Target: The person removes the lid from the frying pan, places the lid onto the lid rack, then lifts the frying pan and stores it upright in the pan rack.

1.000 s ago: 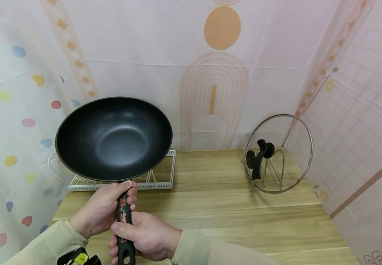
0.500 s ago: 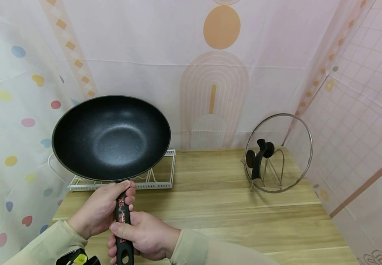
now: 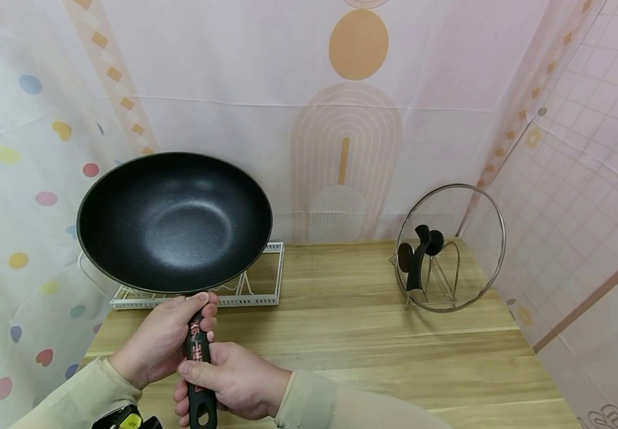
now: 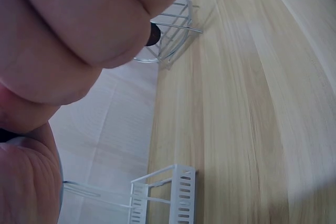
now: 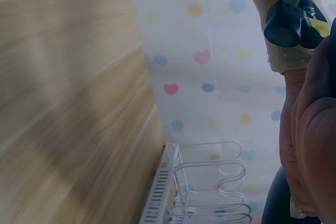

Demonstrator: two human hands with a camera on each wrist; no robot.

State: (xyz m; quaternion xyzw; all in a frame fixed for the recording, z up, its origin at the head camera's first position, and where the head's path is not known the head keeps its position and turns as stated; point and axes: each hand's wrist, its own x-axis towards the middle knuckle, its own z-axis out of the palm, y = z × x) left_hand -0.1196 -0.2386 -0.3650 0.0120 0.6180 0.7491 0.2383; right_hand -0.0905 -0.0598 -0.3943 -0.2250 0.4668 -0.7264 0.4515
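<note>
A black wok (image 3: 174,220) is held up with its inside facing me, in front of and over the white wire rack (image 3: 250,301) in the head view. Its black handle (image 3: 198,345), with red lettering, points down toward me. My left hand (image 3: 161,336) grips the handle close to the wok's rim, thumb along the top. Lower down, my right hand (image 3: 239,378) wraps the same handle above its hanging hole. In the left wrist view the curled fingers (image 4: 79,30) of my left hand fill the upper left. The wok covers much of the rack.
On the right of the wooden table (image 3: 341,357), a glass lid (image 3: 503,238) with a metal rim and black knob leans upright in a wire stand (image 3: 445,286). Patterned curtains (image 3: 223,71) hang behind and at both sides.
The wok has shifted slightly to the left and a little up, its handle moving with it. Both hands keep their grip; the rack and lid have stayed put.
</note>
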